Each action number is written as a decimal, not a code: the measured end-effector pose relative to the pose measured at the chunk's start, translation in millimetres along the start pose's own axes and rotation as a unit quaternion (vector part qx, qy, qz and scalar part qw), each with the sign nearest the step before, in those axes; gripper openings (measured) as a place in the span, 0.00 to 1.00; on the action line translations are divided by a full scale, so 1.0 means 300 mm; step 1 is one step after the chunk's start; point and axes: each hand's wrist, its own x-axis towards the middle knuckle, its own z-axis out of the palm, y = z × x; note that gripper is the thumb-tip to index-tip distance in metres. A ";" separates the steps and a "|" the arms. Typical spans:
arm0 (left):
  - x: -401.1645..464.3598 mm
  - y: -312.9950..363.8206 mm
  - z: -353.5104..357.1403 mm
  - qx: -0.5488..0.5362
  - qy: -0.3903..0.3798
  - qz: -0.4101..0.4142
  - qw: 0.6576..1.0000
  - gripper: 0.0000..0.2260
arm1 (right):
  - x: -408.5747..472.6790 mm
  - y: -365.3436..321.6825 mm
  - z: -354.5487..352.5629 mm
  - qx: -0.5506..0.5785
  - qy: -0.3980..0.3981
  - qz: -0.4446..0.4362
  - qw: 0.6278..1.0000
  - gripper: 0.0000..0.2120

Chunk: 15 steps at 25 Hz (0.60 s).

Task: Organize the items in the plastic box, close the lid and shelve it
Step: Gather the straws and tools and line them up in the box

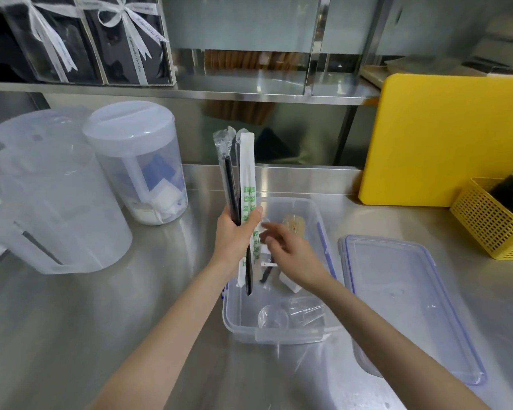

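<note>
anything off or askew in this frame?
No spill or damage. The clear cups lie tipped on their sides at the near end of the plastic box. The lid is off, lying right of it. Left hand holds wrapped straws and chopsticks upright.

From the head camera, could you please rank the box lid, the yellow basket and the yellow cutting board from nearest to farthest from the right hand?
Measured from the right hand, which reaches into the plastic box:
1. Box lid, lying flat just right of the box.
2. Yellow basket, farther right on the counter.
3. Yellow cutting board, leaning upright at the back right.
</note>
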 end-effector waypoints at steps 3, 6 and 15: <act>0.025 -0.010 0.017 0.036 -0.026 0.008 0.999 0.09 | 0.041 -0.043 -0.067 0.084 0.025 -0.009 0.996 0.23; 0.040 -0.035 0.047 0.092 -0.056 0.023 0.994 0.08 | 0.098 -0.082 -0.099 0.103 0.003 -0.038 0.994 0.29; 0.002 -0.155 0.057 0.179 -0.109 -0.005 0.978 0.18 | 0.110 -0.008 -0.006 0.076 0.023 -0.010 0.997 0.19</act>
